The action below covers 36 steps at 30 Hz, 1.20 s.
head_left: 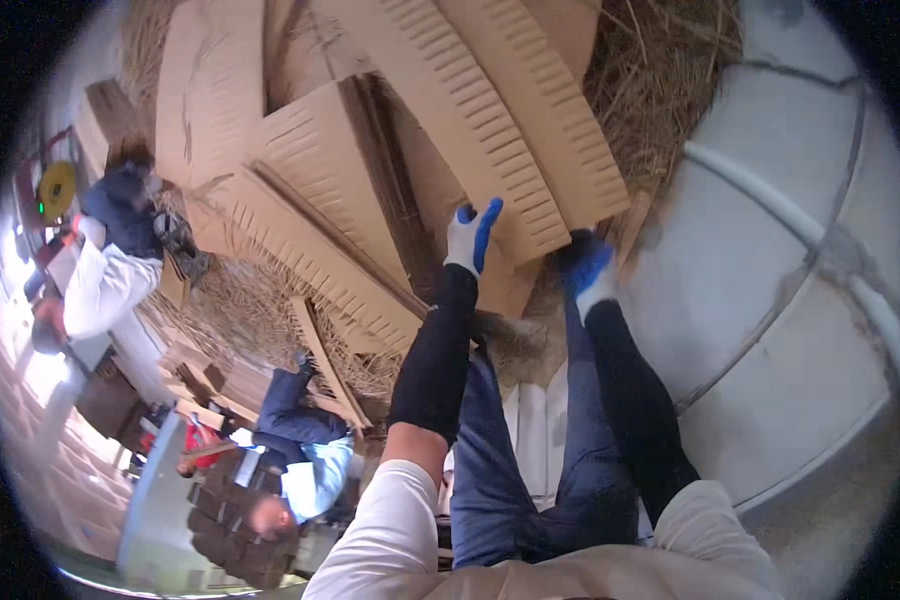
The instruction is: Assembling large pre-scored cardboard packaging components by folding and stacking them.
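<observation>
My left hand [470, 240], in a white glove with blue fingers, is over the slotted cardboard sheets with its fingers apart and nothing in them. Just to its right lies a long tan cardboard sheet [450, 90] with a row of slits along its edge. A second slotted sheet [545, 110] partly overlaps beside it. My right hand [592, 272], gloved the same way, is at the near end of these sheets, by a corner. Its fingers are dark and blurred, so I cannot see whether they grip the cardboard.
More slotted sheets [210, 90] and a stack of cardboard [390, 180] lie ahead and left. Loose thin cardboard strips [660, 90] are heaped around. White wrapped bulk with a pipe [760, 190] stands at right. Two people, one in white [115, 285], one in light blue [320, 475], are at left.
</observation>
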Tool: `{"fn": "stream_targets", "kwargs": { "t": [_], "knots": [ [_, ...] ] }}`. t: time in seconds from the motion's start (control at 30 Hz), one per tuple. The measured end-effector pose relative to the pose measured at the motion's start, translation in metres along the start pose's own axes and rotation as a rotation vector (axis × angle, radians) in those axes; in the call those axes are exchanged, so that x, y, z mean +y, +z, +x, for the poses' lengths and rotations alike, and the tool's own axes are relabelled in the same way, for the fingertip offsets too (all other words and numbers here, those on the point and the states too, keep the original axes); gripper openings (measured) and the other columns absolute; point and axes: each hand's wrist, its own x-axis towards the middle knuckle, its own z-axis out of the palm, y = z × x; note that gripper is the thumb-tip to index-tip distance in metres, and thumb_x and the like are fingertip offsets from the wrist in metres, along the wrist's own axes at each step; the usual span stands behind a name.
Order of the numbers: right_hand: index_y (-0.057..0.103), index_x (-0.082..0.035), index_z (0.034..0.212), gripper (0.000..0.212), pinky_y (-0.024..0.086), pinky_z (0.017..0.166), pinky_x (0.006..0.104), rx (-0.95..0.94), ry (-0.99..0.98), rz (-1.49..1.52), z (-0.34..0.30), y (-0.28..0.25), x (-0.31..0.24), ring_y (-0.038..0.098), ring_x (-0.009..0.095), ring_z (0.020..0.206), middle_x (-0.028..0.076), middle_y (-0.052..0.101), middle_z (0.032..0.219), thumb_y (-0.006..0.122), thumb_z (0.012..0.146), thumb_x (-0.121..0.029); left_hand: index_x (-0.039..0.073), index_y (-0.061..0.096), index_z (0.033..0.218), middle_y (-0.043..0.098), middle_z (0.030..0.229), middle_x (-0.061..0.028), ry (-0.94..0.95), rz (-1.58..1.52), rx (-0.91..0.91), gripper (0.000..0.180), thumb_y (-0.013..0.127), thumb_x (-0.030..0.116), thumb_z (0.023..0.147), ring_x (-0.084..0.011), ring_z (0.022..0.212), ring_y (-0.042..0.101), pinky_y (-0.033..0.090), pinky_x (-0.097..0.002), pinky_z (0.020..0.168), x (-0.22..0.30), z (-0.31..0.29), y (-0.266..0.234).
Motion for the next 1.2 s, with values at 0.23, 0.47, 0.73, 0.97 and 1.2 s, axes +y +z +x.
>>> {"fn": "stream_targets", "kwargs": {
  "t": [0.23, 0.47, 0.73, 0.97, 1.2],
  "knots": [
    [0.056, -0.004, 0.115, 0.03, 0.047, 0.082, 0.033, 0.018, -0.213, -0.032, -0.033, -0.005, -0.075, 0.06, 0.022, 0.096, 0.015, 0.061, 0.107, 0.047, 0.098, -0.027, -0.009, 0.053, 0.121, 0.063, 0.109, -0.0168, 0.137, -0.007, 0.063, 0.062, 0.076, 0.033, 0.081, -0.0196, 0.099, 0.06, 0.047, -0.031, 0.087, -0.002, -0.073, -0.039],
    [0.053, 0.003, 0.116, 0.039, 0.048, 0.084, 0.038, -0.084, -0.72, -0.881, 0.031, 0.089, -0.152, 0.063, 0.03, 0.096, 0.021, 0.065, 0.1, 0.057, 0.094, -0.029, -0.01, 0.047, 0.127, 0.058, 0.122, -0.0272, 0.245, 0.042, 0.094, 0.072, 0.075, 0.037, 0.08, -0.0333, 0.116, 0.057, 0.045, -0.0364, 0.097, 0.003, -0.062, -0.065],
    [0.05, 0.007, 0.119, 0.063, 0.048, 0.08, 0.0392, -0.181, -0.593, -0.926, 0.133, 0.245, -0.214, 0.064, 0.03, 0.092, 0.021, 0.065, 0.099, 0.061, 0.086, -0.046, -0.011, 0.044, 0.129, 0.059, 0.119, -0.0297, 0.336, 0.24, 0.321, 0.087, 0.077, 0.046, 0.071, -0.0397, 0.113, 0.057, 0.045, -0.0405, 0.094, 0.076, 0.097, -0.055],
    [0.05, 0.008, 0.126, 0.072, 0.047, 0.091, 0.0391, -0.112, -0.553, -1.005, 0.165, 0.268, -0.229, 0.062, 0.037, 0.105, 0.025, 0.063, 0.115, 0.062, 0.081, -0.047, -0.014, 0.039, 0.132, 0.058, 0.123, -0.0264, 0.387, 0.144, 0.341, 0.096, 0.082, 0.042, 0.068, -0.03, 0.108, 0.06, 0.046, -0.0346, 0.093, 0.134, 0.166, -0.049],
    [0.052, 0.005, 0.126, 0.067, 0.044, 0.098, 0.04, -0.144, -0.502, -0.983, 0.151, 0.271, -0.237, 0.058, 0.038, 0.113, 0.028, 0.06, 0.118, 0.057, 0.082, -0.046, -0.005, 0.055, 0.116, 0.064, 0.109, -0.0123, 0.428, -0.203, 0.156, 0.054, 0.075, 0.029, 0.08, -0.0202, 0.096, 0.06, 0.048, -0.0311, 0.084, 0.174, 0.173, -0.037]
  ]
}}
